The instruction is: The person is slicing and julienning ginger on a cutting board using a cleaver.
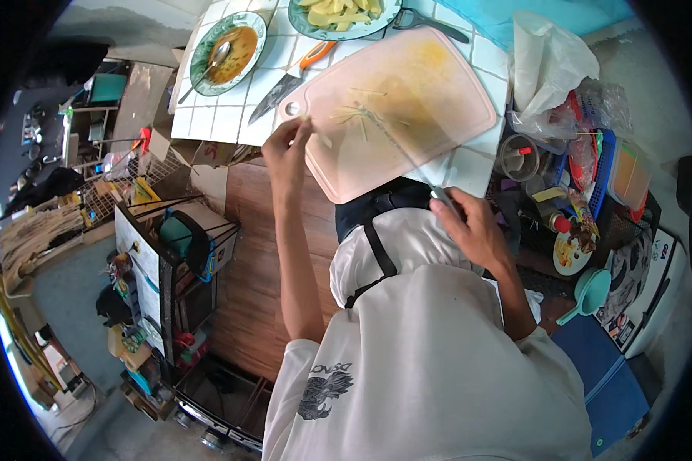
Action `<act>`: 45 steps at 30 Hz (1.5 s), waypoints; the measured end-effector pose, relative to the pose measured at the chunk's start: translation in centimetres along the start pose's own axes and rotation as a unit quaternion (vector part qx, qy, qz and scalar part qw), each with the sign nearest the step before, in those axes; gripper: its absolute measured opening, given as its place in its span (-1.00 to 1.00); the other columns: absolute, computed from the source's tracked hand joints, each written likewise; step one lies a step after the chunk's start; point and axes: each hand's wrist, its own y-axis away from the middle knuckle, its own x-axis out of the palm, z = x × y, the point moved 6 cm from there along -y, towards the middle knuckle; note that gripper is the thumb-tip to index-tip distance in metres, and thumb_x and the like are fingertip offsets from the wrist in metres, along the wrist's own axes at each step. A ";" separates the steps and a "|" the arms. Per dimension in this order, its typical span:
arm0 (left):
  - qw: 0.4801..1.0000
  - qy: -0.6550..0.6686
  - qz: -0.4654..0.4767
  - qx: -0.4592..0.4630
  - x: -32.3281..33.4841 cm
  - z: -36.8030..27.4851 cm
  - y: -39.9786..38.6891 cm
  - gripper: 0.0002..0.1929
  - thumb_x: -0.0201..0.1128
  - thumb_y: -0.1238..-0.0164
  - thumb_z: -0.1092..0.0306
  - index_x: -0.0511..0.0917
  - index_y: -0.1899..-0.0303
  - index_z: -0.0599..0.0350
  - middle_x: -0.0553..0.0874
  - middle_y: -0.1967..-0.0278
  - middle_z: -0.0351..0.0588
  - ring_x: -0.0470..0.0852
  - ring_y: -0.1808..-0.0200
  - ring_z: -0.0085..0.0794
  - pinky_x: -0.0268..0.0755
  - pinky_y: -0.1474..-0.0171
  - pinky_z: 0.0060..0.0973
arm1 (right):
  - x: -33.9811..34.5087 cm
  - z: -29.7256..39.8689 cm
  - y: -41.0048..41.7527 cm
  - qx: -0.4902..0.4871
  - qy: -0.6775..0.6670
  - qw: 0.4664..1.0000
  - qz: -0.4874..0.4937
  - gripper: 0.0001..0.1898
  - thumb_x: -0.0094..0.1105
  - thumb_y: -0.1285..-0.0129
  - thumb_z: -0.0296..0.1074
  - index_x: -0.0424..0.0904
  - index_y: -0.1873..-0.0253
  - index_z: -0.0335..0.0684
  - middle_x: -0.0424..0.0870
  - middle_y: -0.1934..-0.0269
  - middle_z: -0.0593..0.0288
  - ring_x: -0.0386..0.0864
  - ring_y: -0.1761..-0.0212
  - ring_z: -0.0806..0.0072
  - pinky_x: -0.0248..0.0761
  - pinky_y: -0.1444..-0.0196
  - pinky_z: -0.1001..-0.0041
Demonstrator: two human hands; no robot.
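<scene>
A pink plastic cutting board (346,173) with a yellow stain lies on the white tiled counter (207,124). My right hand (470,227) grips the handle of a knife (406,152), its blade reaching over the board. Thin pale strips (362,118) lie around the blade's far end. At the board's left edge, by its hanging hole, my left hand (288,144) has thumb and fingertips pinched together; a small pale bit seems to show at the tips, too small to name. An orange-handled knife (285,85) rests left of the board.
Beyond the board are a plate of pale yellow cut pieces (343,14) and a black peeler (429,24). A bowl of brown sauce (230,52) with a spoon (219,56) stands far left. Baskets, a clear plastic cup (518,158) and bags crowd the right side.
</scene>
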 end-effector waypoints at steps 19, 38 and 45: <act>0.948 -0.300 -0.072 0.079 5.4 -0.6 1.7 -0.71 0.40 -0.25 0.07 0.83 0.33 0.12 0.83 0.40 -0.07 0.76 0.38 -0.21 0.44 0.26 -0.32 | 0.7 0.1 -3.4 0.006 0.045 0.998 -0.051 -0.60 0.01 -0.59 -0.06 0.60 0.02 -0.35 0.36 0.58 0.41 0.25 0.62 0.71 0.14 0.55 0.55; 0.940 -0.265 -0.178 0.123 5.7 0.7 3.4 -0.88 0.46 -0.22 0.12 0.83 0.29 -0.16 0.66 0.40 -0.29 0.50 0.20 -0.34 0.20 0.07 -0.34 | 4.2 3.5 -2.2 -0.039 0.157 0.987 0.022 -0.62 -0.07 -0.60 -0.10 0.43 0.13 -0.40 0.54 0.47 -0.29 0.51 0.33 -0.32 0.28 0.26 -0.06; 0.941 -0.256 -0.191 0.115 5.9 1.1 3.3 -0.88 0.46 -0.21 0.12 0.83 0.31 -0.16 0.65 0.41 -0.28 0.49 0.21 -0.33 0.18 0.09 -0.34 | 4.3 3.8 -2.2 -0.034 0.163 0.986 0.019 -0.63 -0.04 -0.59 -0.12 0.43 0.12 -0.40 0.55 0.47 -0.29 0.52 0.34 -0.32 0.30 0.26 -0.05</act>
